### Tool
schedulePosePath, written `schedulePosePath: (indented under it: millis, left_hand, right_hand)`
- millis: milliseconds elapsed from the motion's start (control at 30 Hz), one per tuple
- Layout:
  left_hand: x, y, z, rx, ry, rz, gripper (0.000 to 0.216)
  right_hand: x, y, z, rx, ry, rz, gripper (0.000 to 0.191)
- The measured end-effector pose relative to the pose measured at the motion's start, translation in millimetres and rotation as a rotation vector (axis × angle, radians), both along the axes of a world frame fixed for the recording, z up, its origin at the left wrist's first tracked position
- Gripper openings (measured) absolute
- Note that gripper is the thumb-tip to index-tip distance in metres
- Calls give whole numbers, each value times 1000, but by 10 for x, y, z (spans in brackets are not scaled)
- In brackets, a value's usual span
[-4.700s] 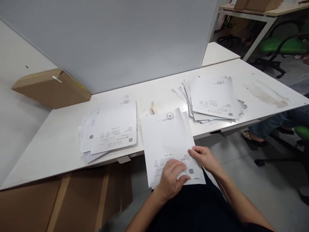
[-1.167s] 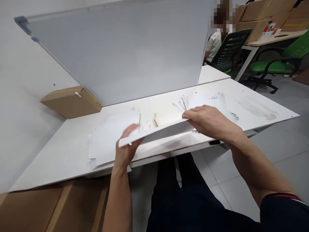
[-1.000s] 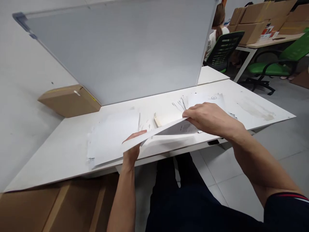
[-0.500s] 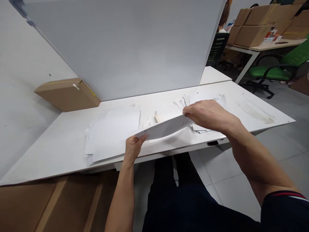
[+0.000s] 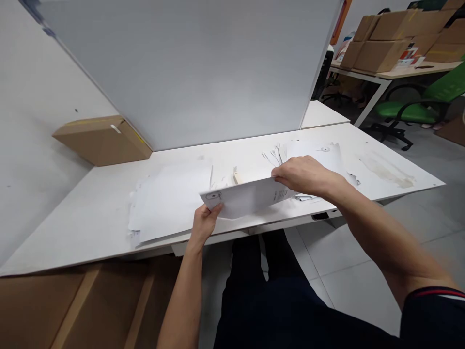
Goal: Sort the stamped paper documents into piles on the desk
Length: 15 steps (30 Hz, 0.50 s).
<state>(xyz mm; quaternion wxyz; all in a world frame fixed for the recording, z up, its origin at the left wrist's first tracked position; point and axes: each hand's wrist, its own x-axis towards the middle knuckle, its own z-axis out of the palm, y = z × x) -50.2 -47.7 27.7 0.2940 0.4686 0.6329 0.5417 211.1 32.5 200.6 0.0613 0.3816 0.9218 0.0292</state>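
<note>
Between my two hands a printed sheet of paper (image 5: 247,196) stands tilted up over the front of the white table. My left hand (image 5: 206,220) pinches its left end, near a small printed drawing. My right hand (image 5: 303,175) grips the upper edge toward the right end, beside lines of small print. To the left lies a stack of white paper (image 5: 170,198). Under and behind my right hand is another pile of printed sheets (image 5: 330,155), partly hidden. A small beige piece (image 5: 237,176) lies just behind the held sheet, next to thin torn-looking strips (image 5: 274,154).
A large white board (image 5: 203,72) stands along the back of the white table (image 5: 90,208). A cardboard box (image 5: 105,140) leans by the left wall. More cardboard (image 5: 105,305) is below the table's left front. Beyond, right, are a green chair (image 5: 410,111) and stacked boxes (image 5: 381,53).
The sheet has turned more upright, so its printed face and drawing now show. My right hand has come slightly down and left; my left hand has barely moved.
</note>
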Motion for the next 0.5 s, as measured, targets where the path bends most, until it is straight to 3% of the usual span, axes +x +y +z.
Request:
schedulePosePath:
  millis: [167,267,367,500]
  left_hand:
    - [2,-39,172,32,-18,39,24]
    - [45,-50,269,68,-95,-33,22]
    - [134,-18,238,33,-101,-85,25]
    - [272,108,48,-96,64,-163,30]
  right_hand:
    - [292,-104,166,81,184,7,23]
    - [604,-136,125,-28,272,-41,26]
    - [876,-172,-240,-365,370,-171,30]
    - [1068,-359,-1036,-921,700,-433,36]
